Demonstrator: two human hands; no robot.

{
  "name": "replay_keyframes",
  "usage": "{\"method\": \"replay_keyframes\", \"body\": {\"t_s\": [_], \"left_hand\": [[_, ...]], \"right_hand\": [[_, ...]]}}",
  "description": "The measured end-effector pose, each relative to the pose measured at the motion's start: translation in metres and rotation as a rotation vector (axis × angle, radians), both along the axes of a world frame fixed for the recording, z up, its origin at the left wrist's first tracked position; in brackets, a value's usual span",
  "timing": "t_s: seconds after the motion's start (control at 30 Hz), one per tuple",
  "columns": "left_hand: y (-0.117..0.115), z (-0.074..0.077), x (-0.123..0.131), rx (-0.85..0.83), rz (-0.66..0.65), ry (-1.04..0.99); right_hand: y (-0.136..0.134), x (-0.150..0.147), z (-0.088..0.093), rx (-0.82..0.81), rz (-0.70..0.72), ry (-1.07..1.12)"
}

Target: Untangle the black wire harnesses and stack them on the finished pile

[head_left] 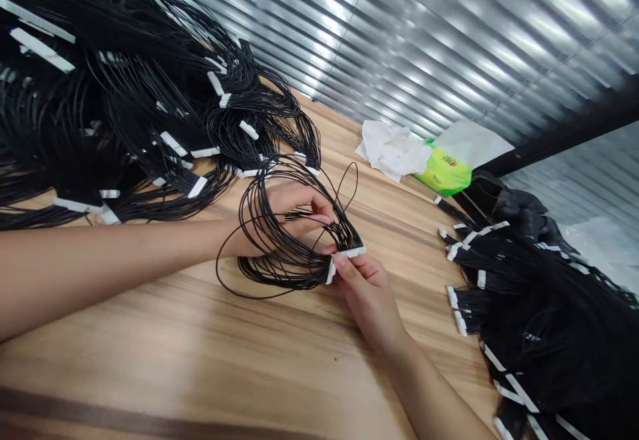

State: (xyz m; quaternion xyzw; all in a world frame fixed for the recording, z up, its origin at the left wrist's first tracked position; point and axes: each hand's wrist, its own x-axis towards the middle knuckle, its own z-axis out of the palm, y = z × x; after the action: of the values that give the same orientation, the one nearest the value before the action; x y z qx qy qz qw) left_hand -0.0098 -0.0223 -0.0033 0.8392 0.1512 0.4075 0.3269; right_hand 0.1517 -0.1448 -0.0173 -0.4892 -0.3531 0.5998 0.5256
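Between two big heaps, one wire harness (287,272) of thin black wires is held up in both hands over the wooden surface (200,340). The left hand (299,210) is closed, its grip clenched round a gathered bunch of the wires, with long loops falling around it and one stray loop reaching down toward the surface. The right hand (367,287) pinches the white connector (352,251) end between thumb and fingers; whether there is one connector or two is hard to tell. To the left of the hands sits a large heap of black harnesses (124,114) with white connectors, and a similar heap (544,293) lies to the right. Both heaps remain large, and nothing shows which one is finished. Farther off, crumpled white tissue (392,150) and a green plastic bag (444,170) lie near a corrugated metal wall (424,47).
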Motion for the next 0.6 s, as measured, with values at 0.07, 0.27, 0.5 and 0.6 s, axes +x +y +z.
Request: {"method": "replay_keyframes", "body": {"t_s": [0.07, 0.27, 0.5, 0.6], "left_hand": [[-0.001, 0.000, 0.001, -0.048, 0.026, -0.014], [0.000, 0.001, 0.005, -0.232, 0.080, -0.020], [0.007, -0.004, 0.007, -0.404, 0.064, 0.030], [0.010, -0.006, 0.007, -0.401, 0.000, 0.036]], "right_hand": [[0.000, 0.000, 0.001, -0.007, 0.006, -0.004], [-0.001, 0.001, -0.002, -0.004, 0.011, 0.007], [0.001, -0.001, 0.000, -0.045, -0.055, 0.050], [0.005, -0.006, 0.002, -0.037, -0.218, 0.169]]}}
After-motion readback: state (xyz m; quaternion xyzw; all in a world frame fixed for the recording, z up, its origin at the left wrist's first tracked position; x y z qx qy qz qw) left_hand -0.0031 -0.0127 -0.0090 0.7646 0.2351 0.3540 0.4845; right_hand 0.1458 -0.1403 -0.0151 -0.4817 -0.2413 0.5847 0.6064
